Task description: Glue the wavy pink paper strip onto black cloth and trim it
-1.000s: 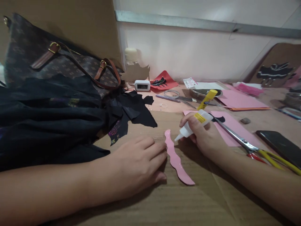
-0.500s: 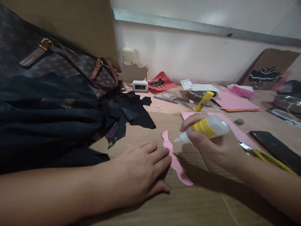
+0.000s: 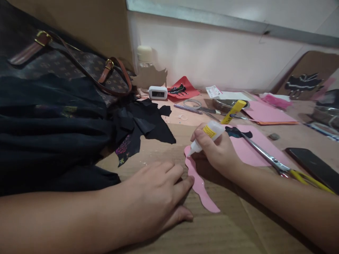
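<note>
My right hand (image 3: 221,151) grips a white glue bottle (image 3: 214,128) with a yellow label, tilted so its nozzle meets the upper end of a wavy pink paper strip (image 3: 203,195). A few shiny spots show along the strip. My left hand (image 3: 159,192) lies palm down on the cardboard (image 3: 225,229), thumb apart. One of its fingertips touches the strip's left edge. To the right, yellow-handled scissors (image 3: 265,155) lie across a pink sheet (image 3: 251,151), their tips over a black cut-out (image 3: 235,132).
Black fabric (image 3: 150,123) and a patterned handbag (image 3: 87,74) crowd the left. Behind are a small digital clock (image 3: 158,93), a red sheet with a black figure (image 3: 185,88), and a yellow glue stick (image 3: 234,111). A phone (image 3: 312,165) lies at right.
My right hand has brought the glue bottle left and down, tipping it more steeply, so the nozzle now meets the strip. My left hand stays nearly in place.
</note>
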